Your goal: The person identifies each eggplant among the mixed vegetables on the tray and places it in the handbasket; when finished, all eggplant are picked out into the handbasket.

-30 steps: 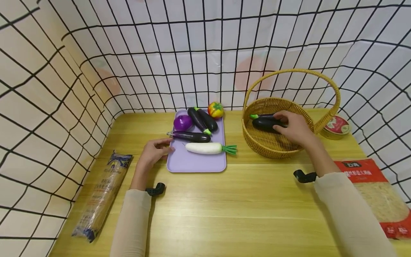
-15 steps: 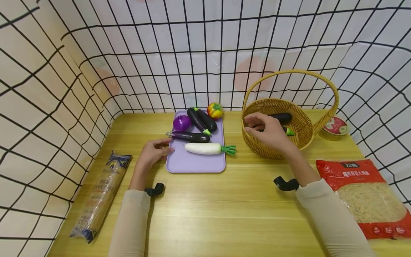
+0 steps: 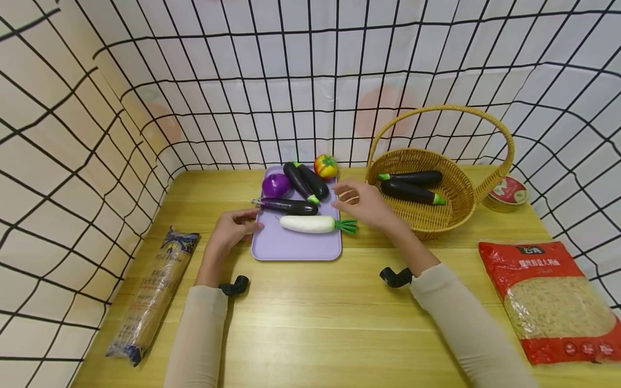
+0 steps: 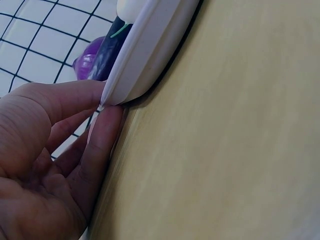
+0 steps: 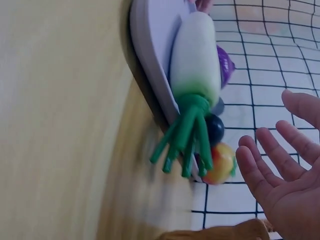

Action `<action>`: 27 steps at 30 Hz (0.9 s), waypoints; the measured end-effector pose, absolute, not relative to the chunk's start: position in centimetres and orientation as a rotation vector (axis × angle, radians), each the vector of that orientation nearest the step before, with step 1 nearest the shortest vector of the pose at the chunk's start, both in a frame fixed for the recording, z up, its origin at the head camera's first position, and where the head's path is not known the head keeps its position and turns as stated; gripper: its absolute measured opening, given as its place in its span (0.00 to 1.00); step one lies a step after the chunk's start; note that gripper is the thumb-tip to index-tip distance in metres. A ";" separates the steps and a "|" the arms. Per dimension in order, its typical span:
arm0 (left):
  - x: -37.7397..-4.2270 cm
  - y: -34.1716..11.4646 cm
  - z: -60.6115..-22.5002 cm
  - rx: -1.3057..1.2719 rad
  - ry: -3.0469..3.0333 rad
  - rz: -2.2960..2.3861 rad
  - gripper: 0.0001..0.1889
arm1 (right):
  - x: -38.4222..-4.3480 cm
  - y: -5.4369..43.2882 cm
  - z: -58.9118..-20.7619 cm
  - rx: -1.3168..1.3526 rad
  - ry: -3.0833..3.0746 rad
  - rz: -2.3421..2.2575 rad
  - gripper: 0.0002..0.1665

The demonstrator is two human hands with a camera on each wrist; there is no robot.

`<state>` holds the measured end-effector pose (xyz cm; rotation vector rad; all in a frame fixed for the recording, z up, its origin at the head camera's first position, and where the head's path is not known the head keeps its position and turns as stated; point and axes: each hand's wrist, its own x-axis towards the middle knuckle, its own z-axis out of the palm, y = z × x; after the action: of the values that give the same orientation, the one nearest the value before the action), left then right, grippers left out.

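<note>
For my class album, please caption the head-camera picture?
Left hand pinches the lilac tray, right hand hovers empty, and two eggplants lie in the wicker basket.

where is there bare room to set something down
Widest: the table between the two sleeves, in front of the tray. Smaller: the tray's near strip, alongside the white radish; inside the basket, nearer than its two eggplants. Crowded: the tray's far half, with three eggplants, purple onion, red-yellow vegetable.
</note>
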<state>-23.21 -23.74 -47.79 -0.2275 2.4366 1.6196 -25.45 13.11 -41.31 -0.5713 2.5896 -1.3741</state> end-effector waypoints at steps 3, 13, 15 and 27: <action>-23.2 -23.8 -47.8 -0.237 2.431 1.621 0.26 | -25.5 12.3 -41.7 -0.564 2.540 -1.379 0.27; -23.1 -24.1 -47.8 -0.249 2.430 1.623 0.26 | -26.1 9.6 -43.5 -0.561 2.499 -1.401 0.28; -23.2 -24.1 -47.8 -0.243 2.432 1.618 0.26 | -26.2 9.2 -43.8 -0.547 2.506 -1.393 0.28; -23.3 -23.7 -47.8 -0.242 2.437 1.610 0.26 | -27.0 7.7 -45.2 -0.598 2.537 -1.347 0.27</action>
<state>-23.27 -23.75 -47.80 -0.2423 2.4366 1.6096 -26.99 7.75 -45.18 -0.5978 2.5368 -1.3466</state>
